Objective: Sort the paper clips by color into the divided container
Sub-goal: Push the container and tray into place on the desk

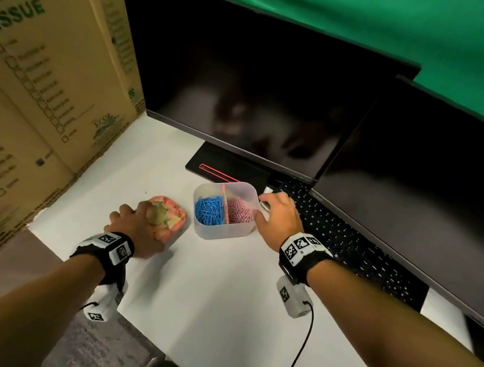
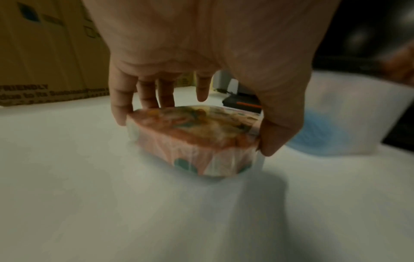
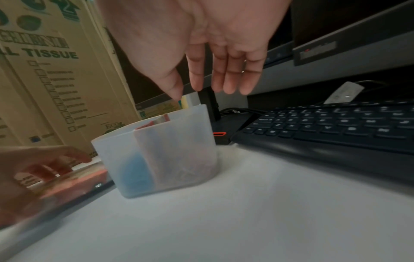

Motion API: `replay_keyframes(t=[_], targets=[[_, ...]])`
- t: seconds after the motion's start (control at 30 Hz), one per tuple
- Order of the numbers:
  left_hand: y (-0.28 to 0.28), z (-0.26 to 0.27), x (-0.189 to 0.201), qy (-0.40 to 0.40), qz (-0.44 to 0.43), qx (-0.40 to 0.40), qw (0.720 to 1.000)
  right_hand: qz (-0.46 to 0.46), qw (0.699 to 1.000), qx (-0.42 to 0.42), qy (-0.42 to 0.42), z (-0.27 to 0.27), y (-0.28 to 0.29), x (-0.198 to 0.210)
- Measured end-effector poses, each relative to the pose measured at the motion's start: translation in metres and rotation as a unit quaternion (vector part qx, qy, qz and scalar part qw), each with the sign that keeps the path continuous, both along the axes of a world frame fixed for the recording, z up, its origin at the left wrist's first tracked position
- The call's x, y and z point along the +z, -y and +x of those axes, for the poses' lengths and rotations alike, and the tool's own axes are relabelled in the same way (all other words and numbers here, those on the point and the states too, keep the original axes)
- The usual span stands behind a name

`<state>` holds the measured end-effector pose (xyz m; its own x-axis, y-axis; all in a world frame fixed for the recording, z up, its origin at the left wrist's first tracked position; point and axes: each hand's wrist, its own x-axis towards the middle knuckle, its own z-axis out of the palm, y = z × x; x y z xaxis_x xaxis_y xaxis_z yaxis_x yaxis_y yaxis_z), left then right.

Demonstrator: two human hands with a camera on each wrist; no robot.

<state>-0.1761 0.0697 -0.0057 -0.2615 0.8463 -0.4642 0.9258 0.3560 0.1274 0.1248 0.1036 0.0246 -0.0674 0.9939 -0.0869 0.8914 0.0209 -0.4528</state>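
Observation:
A translucent divided container (image 1: 223, 232) stands on the white desk. Its left compartment holds blue paper clips (image 1: 209, 211) and its right compartment pink paper clips (image 1: 239, 211), with an orange-pink divider (image 1: 225, 204) between them. To its left, my left hand (image 1: 136, 225) grips a small pink patterned box (image 1: 172, 219) that sits on the desk. In the left wrist view, the thumb (image 2: 275, 138) and fingers (image 2: 121, 113) clamp the ends of the pink patterned box (image 2: 195, 141). My right hand (image 3: 201, 91) hovers open by the rim of the container (image 3: 156, 159), on its right side, holding nothing.
A black keyboard (image 1: 349, 240) lies right of the container, under two dark monitors (image 1: 246, 78). The monitor stand (image 1: 224, 167) sits just behind the container. Cardboard tissue boxes (image 1: 35, 84) wall off the left side. The desk edge (image 1: 55, 252) runs near my left wrist.

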Motion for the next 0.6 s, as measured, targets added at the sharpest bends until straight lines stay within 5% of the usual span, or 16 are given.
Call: replay_keyframes(t=[0.13,0.3,0.43,0.6], targets=[[-0.015,-0.002,0.03,0.064,0.089,0.014,0.994,-0.013,1.0,-0.014,-0.022,0.013,0.001,0.0],[-0.042,0.035,0.066,0.118,0.185,-0.135,0.966,-0.005,0.997,0.015,-0.069,0.007,-0.002,0.017],[-0.056,0.075,0.077,0.07,0.15,-0.251,0.954,0.01,0.995,0.076,-0.071,-0.004,-0.012,0.032],[-0.063,0.096,0.071,0.008,0.09,-0.294,0.952,-0.072,0.989,0.128,-0.025,-0.005,-0.019,0.032]])
